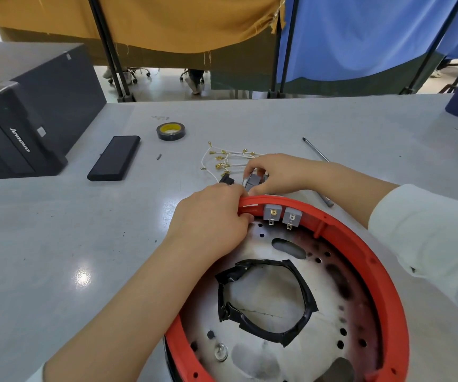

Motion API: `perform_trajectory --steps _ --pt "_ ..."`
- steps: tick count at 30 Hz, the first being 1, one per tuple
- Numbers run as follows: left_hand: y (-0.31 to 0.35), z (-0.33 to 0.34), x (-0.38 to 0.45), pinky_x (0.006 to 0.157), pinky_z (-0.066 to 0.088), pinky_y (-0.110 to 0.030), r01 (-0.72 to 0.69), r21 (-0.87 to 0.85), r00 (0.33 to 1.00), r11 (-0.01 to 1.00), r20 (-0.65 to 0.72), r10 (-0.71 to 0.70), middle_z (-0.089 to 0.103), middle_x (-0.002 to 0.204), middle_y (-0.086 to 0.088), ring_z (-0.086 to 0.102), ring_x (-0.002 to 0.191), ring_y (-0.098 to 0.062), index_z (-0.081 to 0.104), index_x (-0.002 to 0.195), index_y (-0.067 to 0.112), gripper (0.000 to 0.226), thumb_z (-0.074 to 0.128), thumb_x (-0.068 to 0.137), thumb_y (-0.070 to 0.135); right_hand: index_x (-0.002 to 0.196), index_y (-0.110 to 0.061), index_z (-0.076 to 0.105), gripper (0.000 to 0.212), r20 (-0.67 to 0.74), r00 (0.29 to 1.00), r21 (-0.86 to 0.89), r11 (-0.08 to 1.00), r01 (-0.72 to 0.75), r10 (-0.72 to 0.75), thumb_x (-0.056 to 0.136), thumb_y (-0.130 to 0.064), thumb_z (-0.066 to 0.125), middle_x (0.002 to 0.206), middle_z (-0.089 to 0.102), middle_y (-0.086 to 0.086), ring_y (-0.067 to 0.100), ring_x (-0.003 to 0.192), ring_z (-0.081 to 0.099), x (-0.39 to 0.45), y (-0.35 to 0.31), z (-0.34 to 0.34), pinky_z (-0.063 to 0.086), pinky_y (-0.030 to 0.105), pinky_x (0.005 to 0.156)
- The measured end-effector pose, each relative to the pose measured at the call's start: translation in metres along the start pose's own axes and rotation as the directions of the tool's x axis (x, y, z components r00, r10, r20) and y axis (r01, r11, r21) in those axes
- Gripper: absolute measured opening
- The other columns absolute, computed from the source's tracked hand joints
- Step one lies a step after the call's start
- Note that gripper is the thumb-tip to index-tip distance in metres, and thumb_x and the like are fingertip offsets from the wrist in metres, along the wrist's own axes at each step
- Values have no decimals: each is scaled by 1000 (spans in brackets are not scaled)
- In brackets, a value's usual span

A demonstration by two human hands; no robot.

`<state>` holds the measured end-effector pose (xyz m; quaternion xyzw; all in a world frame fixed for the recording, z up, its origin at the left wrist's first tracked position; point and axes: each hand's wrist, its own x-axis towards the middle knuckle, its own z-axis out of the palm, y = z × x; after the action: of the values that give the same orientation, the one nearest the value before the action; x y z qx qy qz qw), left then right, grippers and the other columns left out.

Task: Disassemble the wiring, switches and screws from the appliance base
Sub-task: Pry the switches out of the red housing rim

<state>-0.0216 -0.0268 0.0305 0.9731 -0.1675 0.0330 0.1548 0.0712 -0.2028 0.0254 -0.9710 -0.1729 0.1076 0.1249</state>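
Fingers of left hand clamped over red base rim at frame centre, right hand pinching grey switch outside rim; light, rigid, brittle-tabbed, likely best gripped by its body, two switches still seated.

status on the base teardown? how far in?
Done: white wires lie loose on the table, off the base. In hand: left hand grips the red rim; right hand holds a grey switch just outside it. Left: two grey switches sit in the rim.
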Motion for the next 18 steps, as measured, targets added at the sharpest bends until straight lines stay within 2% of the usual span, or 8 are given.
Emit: perform_trajectory --steps 2,5,8,11,13,15,18 --pt "0 0 0 67 35 -30 -3 16 1000 1000 1 3 59 106 7 57 95 -20 56 106 33 19 53 90 41 124 -29 55 39 29 999 -22 999 25 -25 86 -35 66 118 55 1 14 101 51 -1 0 -1 36 23 81" --pt "0 -1 0 67 35 -30 -10 34 1000 999 3 10 59 106 6 57 94 -21 56 108 31 17 52 92 35 137 -28 45 54 59 998 -43 999 27 -25 87 -29 65 125 53 1 12 98 49 -5 -2 -4 34 22 81" --pt "0 -2 -1 66 34 -30 -4 32 1000 999 8 4 59 104 5 55 90 -22 57 108 31 17 51 92 31 141 -25 40 57 25 1000 -102 995 2 0 89 -30 63 127 51 2 10 95 44 -18 -3 -12 33 22 82" --pt "0 -3 0 65 34 -29 24 7 1000 1000 19 -24 61 102 3 48 80 -20 58 106 30 15 52 92 29 134 -27 48 44 -55 998 -116 993 -38 32 92 -36 59 120 53 -4 10 98 48 -41 -9 -25 37 25 83" --pt "-1 -4 0 65 34 -29 49 -12 998 999 31 -49 62 101 2 47 80 -21 59 106 31 16 52 92 29 123 -31 56 34 -98 994 -21 998 -52 50 93 -45 53 105 57 -14 9 96 53 -62 -15 -30 38 25 80" --pt "0 -4 -1 63 33 -29 65 -20 997 998 38 -64 62 101 2 48 80 -21 59 106 31 16 52 92 28 111 -34 61 34 -80 995 109 993 -54 63 89 -57 48 96 57 -19 2 90 55 -83 -25 -27 40 23 75" --pt "2 -6 -4 60 31 -29 78 -33 997 996 26 -77 62 99 3 49 80 -22 58 102 31 14 51 91 26 104 -29 59 36 -49 998 137 990 -41 48 87 -60 49 93 55 -16 1 85 53 -103 -35 -6 41 20 73"
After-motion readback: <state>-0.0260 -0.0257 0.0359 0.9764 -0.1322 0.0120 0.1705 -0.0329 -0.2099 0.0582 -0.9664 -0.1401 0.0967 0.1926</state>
